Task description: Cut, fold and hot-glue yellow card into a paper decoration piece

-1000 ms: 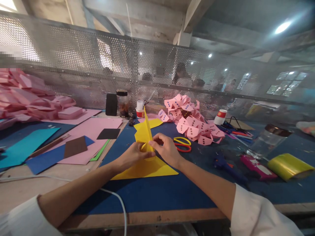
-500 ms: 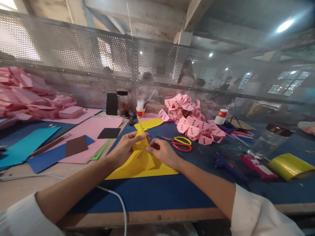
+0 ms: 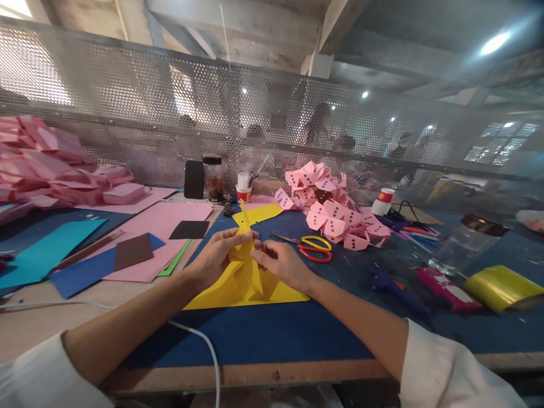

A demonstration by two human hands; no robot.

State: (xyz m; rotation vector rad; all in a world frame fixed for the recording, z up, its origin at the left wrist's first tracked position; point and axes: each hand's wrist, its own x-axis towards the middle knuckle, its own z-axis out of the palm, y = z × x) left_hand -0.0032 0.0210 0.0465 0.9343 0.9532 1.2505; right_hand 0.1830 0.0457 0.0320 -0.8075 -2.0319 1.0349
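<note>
The left grip (image 3: 216, 254) pinched a folded piece of yellow paper (image 3: 244, 271) between thumb and fingers, with a narrow tip of it standing up above the hand. The right grip (image 3: 284, 263) was at the paper's right side, thumb and fingertips drawn close together; whether they pinched its edge, I could not tell. The piece was in front of the person, over the blue mat (image 3: 255, 340) on the counter (image 3: 331, 371), and its creased lower part hung between the two hands. A flat yellow area (image 3: 289, 292) spread out beneath it on the mat, though whether the two were joined could not be made out

Just beyond the right hand lay scissors (image 3: 301, 246) with one yellow and one red handle, and behind them rose a pile of pink folded pieces (image 3: 329, 212) marked with small dark and blue squares. Another yellow sheet (image 3: 260, 213) lay flat beyond the hands, near a red and white cup (image 3: 243, 194) and a dark-lidded jar (image 3: 214, 182). To the left, a black sheet (image 3: 189, 229) and a brown sheet (image 3: 133, 252) overlapped a large pink sheet (image 3: 164, 243). On the right were a blue glue gun (image 3: 399, 292), a magenta object (image 3: 448, 289) and a shiny yellow-green roll (image 3: 504, 288). A white cable (image 3: 208, 340) crossed the mat and dropped over the counter's front edge
</note>
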